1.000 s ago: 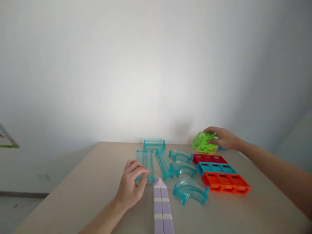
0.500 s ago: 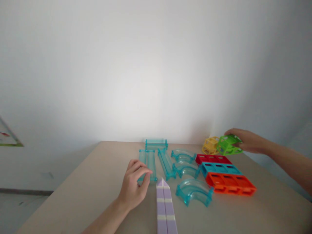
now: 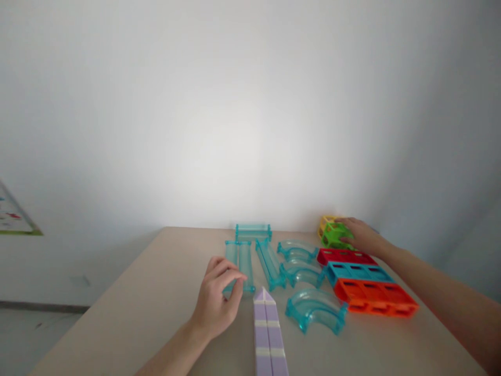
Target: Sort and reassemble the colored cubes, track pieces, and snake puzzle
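Note:
My right hand (image 3: 363, 238) grips a bright green open-frame block (image 3: 333, 236) at the far right of the table, fingers over its top and right side. A yellow open-frame block (image 3: 323, 224) stands right behind the green one, partly hidden by it. My left hand (image 3: 216, 300) hovers beside the straight clear-teal track pieces (image 3: 246, 258), thumb and forefinger tips pinched together with nothing visible between them. Just right of that hand lie lilac and white magnetic blocks (image 3: 268, 329) in two long rows with a pointed end.
Curved clear-teal track pieces (image 3: 315, 303) lie mid-right. Beside them are red (image 3: 344, 257), blue (image 3: 360, 272) and orange (image 3: 376, 297) window-frame block rows. More straight track (image 3: 270, 263) lies in the middle, one piece (image 3: 253, 231) near the wall (image 3: 242, 115).
My right hand has moved left and away from me with the green block, which now sits in front of the yellow one. My left hand has barely moved; the view shifted slightly.

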The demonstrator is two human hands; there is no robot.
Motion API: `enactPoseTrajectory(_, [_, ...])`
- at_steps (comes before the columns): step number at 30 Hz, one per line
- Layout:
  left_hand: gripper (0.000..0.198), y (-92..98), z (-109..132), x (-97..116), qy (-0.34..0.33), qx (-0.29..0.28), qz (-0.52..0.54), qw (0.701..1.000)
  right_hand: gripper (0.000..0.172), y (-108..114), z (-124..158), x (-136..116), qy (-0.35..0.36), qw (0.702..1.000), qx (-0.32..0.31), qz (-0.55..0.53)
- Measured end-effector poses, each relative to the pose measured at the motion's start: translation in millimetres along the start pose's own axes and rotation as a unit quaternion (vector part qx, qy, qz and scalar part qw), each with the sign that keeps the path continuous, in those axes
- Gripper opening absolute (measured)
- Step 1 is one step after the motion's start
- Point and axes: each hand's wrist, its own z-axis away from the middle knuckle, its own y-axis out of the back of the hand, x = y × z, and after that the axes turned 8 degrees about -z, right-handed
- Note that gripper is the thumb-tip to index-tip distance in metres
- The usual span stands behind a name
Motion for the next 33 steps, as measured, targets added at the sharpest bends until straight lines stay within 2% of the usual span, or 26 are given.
enactPoseTrajectory(3, [0.017,0.1,-0.1,0.1,0.000,-0.002,-0.002,1.000,0.055,-7.8,-1.5,3.4,-0.001,1.000,0.004,0.003])
enactPoseTrajectory(8, [0.019,0.2,-0.6,0.7,0.001,0.000,0.000,1.000,0.055,-6.7,-1.3,2.3,0.005,1.000,0.013,0.008])
enactPoseTrajectory(12, [0.018,-0.5,0.1,-1.1,0.002,-0.008,0.001,1.000,0.050,-8.0,-0.8,-11.6,0.016,1.000,0.016,0.006])
enactPoseTrajectory(17, [0.018,-0.3,0.2,-1.5,0.003,-0.012,-0.001,1.000,0.055,-24.0,-1.7,-34.5,0.029,0.999,0.027,-0.003])
enactPoseTrajectory(23, [0.017,0.3,0.9,-1.5,0.003,-0.011,-0.001,1.000,0.063,-43.9,-4.4,-47.1,-0.017,0.997,0.075,0.002])
enactPoseTrajectory(27, [0.018,-0.2,1.0,-0.3,0.004,-0.009,0.000,1.000,0.060,-34.6,-4.1,-48.1,-0.032,0.997,0.075,0.000])
enactPoseTrajectory(30, [0.018,-0.3,0.6,1.8,0.004,-0.014,0.003,1.000,0.060,-20.9,14.1,-45.6,-0.049,0.995,0.082,0.011])
enactPoseTrajectory(33, [0.018,-0.2,0.7,3.0,0.002,-0.016,0.007,1.000,0.060,-16.0,54.5,-38.3,-0.085,0.993,0.066,0.037])
